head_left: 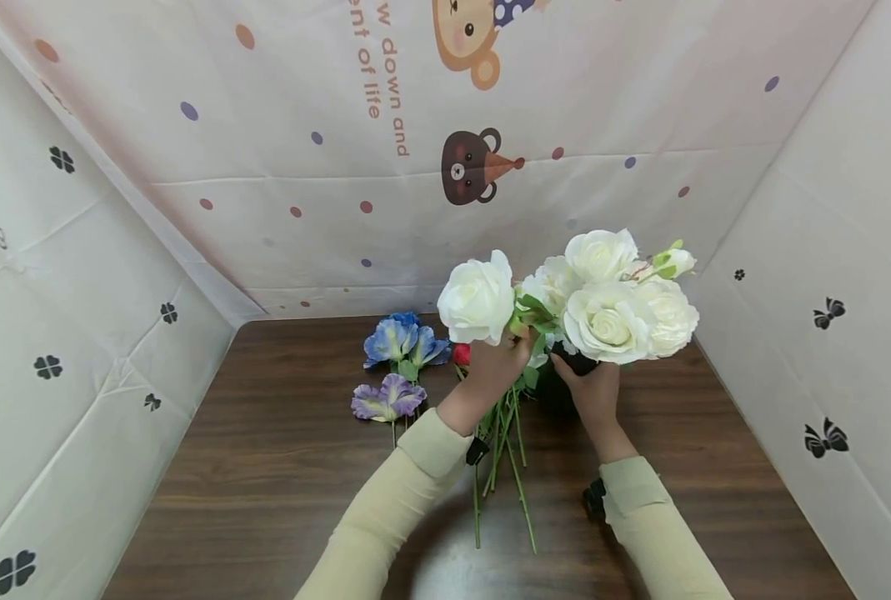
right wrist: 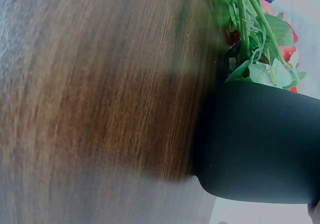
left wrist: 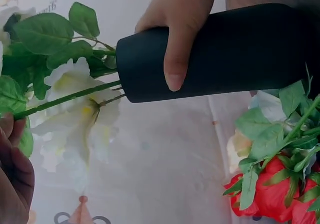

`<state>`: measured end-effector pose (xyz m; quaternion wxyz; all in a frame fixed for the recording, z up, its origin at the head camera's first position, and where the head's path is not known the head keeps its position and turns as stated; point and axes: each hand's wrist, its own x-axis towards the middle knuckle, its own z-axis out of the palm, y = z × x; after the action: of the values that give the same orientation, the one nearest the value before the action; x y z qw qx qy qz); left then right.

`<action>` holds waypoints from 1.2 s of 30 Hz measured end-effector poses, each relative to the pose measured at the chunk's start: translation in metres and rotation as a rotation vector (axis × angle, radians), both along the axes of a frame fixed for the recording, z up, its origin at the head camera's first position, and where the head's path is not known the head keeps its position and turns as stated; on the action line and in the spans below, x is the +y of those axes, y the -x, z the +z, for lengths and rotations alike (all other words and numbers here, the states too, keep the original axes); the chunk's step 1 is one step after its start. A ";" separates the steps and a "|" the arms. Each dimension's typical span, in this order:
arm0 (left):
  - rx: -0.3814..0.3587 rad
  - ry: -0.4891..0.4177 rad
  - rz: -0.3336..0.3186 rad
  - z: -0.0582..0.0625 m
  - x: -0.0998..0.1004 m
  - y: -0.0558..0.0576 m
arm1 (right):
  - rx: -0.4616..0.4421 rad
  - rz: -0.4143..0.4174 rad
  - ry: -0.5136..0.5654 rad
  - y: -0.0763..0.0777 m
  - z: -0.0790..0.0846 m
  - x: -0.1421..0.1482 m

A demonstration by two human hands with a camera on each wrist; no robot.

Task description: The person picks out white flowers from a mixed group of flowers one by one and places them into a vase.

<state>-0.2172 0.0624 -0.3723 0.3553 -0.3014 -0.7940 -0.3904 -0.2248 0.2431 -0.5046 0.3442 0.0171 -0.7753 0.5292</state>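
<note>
My left hand (head_left: pixel 496 367) pinches the green stem (left wrist: pixel 70 96) of a white rose (head_left: pixel 478 298), held left of the other white blooms. In the left wrist view that stem runs to the mouth of a black vase (left wrist: pixel 240 53). My right hand (head_left: pixel 597 398) grips the vase near its rim, thumb laid along its side. Several white roses (head_left: pixel 608 323) and a white bud rise above the vase, largely covering it from the head view. A white ruffled flower (left wrist: pixel 75 114) and green leaves hang by the mouth. In the right wrist view the vase's lower part shows close over the table.
Left of the vase, loose green stems (head_left: pixel 511 467) lie on the brown wooden table (head_left: pixel 265 467). Red flowers (left wrist: pixel 272 189) lie beside the vase. Blue flowers (head_left: pixel 402 342) and a purple flower (head_left: pixel 388 398) lie farther left. Printed cloth walls (head_left: pixel 302 250) stand behind and on both sides.
</note>
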 end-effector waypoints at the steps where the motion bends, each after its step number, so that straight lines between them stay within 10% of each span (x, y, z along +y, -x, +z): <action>1: -0.002 0.011 -0.004 0.000 0.002 0.003 | 0.001 0.002 -0.002 0.000 -0.001 0.000; 13: -0.161 0.265 0.033 0.003 0.019 0.020 | -0.006 0.024 0.015 -0.012 0.019 -0.012; 24: -0.462 0.511 0.054 0.016 0.031 0.031 | -0.008 0.033 0.057 -0.018 0.031 -0.015; 36: -0.388 0.228 -0.172 0.001 -0.015 0.032 | 0.048 0.026 0.035 -0.016 0.029 -0.015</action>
<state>-0.2488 0.0479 -0.3717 0.1253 -0.3251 -0.8578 -0.3778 -0.2084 0.2279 -0.4754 0.3561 0.0337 -0.7571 0.5466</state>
